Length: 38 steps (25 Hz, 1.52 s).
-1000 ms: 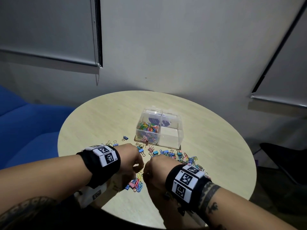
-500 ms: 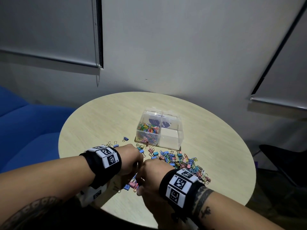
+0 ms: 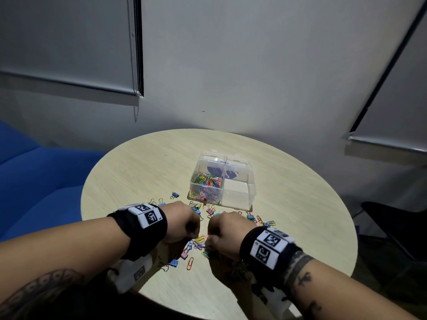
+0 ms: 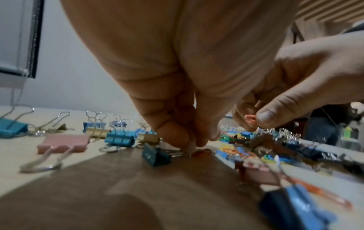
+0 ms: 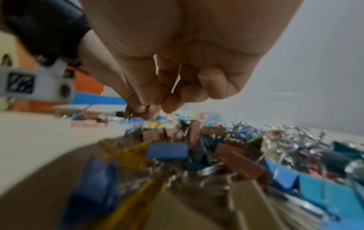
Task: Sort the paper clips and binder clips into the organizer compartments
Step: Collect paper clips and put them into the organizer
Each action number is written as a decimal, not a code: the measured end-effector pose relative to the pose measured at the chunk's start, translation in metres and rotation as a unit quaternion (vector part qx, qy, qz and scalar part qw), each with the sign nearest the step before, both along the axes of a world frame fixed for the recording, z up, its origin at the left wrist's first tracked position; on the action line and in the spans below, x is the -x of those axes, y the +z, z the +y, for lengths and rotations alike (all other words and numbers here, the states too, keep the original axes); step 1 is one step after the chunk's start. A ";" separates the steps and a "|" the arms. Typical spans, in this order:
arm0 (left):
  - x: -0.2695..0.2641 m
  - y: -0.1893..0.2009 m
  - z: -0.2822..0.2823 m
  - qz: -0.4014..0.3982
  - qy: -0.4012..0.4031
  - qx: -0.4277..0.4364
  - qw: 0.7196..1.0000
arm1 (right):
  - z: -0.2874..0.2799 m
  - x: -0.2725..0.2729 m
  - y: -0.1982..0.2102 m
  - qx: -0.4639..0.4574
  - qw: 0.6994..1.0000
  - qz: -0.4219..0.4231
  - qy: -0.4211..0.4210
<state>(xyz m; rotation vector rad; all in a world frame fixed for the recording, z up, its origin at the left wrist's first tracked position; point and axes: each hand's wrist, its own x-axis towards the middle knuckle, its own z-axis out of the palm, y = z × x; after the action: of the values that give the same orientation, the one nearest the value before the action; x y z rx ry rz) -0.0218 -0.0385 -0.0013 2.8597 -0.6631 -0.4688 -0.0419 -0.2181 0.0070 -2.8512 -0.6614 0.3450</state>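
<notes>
Two hands work the clip pile near the surface's near edge: left hand (image 4: 177,87) fingers pinch downward, right hand (image 4: 295,87) pinches an orange clip (image 4: 249,118); organizer (image 3: 250,179) lies beyond, toward the far edge.

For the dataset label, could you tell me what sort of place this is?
Probably an office lounge or meeting corner: a small round wooden table, grey roller blinds against a plain wall, and blue upholstered seating beside it.

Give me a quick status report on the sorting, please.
Left hand picking at the loose clips; right hand pinching an orange paper clip. Clear plastic organizer: one compartment of paper clips. Nothing in the way.
</notes>
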 end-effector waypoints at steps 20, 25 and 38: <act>0.001 -0.002 -0.027 0.032 0.046 0.066 0.996 | -0.034 -0.014 -0.002 -0.179 0.961 0.092 -0.190; -0.010 0.008 -0.011 0.054 0.096 0.183 0.977 | -0.033 -0.015 0.001 -0.326 0.891 0.203 -0.243; -0.007 0.012 0.010 0.208 0.317 0.382 0.843 | 0.027 -0.025 0.012 -0.062 0.985 0.148 -0.060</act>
<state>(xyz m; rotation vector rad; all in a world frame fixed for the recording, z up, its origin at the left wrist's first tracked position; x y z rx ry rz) -0.0152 -0.0284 0.0109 1.9397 0.1755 -0.5242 -0.0168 -0.1912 0.0188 -2.6307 -0.4342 0.6657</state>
